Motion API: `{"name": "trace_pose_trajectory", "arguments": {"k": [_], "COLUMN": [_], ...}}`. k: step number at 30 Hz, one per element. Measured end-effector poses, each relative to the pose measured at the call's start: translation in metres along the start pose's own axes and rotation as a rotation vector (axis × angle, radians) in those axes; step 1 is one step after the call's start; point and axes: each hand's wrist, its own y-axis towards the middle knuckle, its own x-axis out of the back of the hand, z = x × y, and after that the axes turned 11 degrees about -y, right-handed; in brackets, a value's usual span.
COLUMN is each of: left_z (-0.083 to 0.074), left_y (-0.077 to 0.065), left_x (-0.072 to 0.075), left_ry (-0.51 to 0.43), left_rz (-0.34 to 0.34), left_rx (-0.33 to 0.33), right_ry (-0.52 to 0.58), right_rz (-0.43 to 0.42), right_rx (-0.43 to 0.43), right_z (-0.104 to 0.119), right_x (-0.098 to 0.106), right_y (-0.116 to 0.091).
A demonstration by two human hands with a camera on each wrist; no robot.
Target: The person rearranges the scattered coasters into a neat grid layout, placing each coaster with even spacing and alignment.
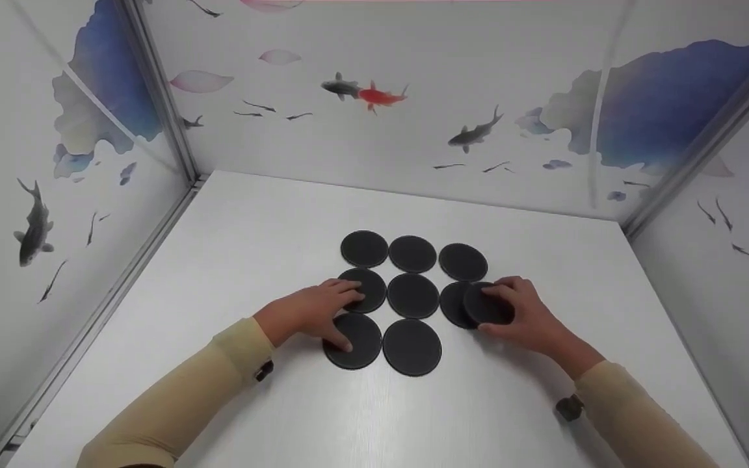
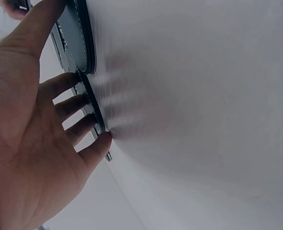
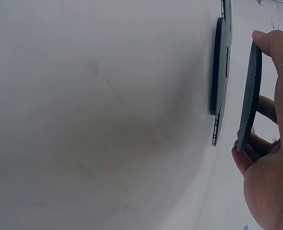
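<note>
My right hand (image 1: 532, 320) pinches a round black coaster (image 1: 488, 307) by its edges, thumb on the near side and fingers on the far side. In the right wrist view this stitched-edge coaster (image 3: 250, 96) is raised off the table. From the head view it overlaps the right coaster of the middle row (image 1: 452, 304). My left hand (image 1: 309, 311) lies spread over the left side of the group, its thumb on the front-left coaster (image 1: 355, 351) and its fingertips on the middle-left one (image 1: 374, 289). The fingers look extended in the left wrist view.
Other black coasters lie flat in close rows: three at the back, including the back-middle one (image 1: 412, 253), a centre one (image 1: 413, 296) and a front-middle one (image 1: 412, 348). The white table (image 1: 270, 221) is enclosed by printed panels (image 1: 413, 156) at the back and sides.
</note>
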Motion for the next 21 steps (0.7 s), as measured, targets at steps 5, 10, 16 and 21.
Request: {"name": "trace_pose_trajectory", "arguments": {"k": [5,10,16,21], "left_z": [0.000,0.000,-0.001,0.000], "left_y": [0.000,0.001,0.000,-0.001], "left_x": [0.000,0.002,0.003,0.002], "left_ry": [0.001,0.000,-0.006,-0.016], "left_rz": [0.001,0.000,0.007,0.004], "left_rx": [-0.002,-0.009,-0.005,-0.009], "right_ry": [0.014,0.026,0.031,0.036], "right_rz": [0.030,0.024,0.025,0.030], "right_rx": [0.020,0.035,0.067,0.097], "right_z": [0.010,0.015,0.021,0.029], "right_x": [-0.003,-0.006,-0.010,-0.012], "right_y": [-0.008,-0.013,-0.018,-0.022]}}
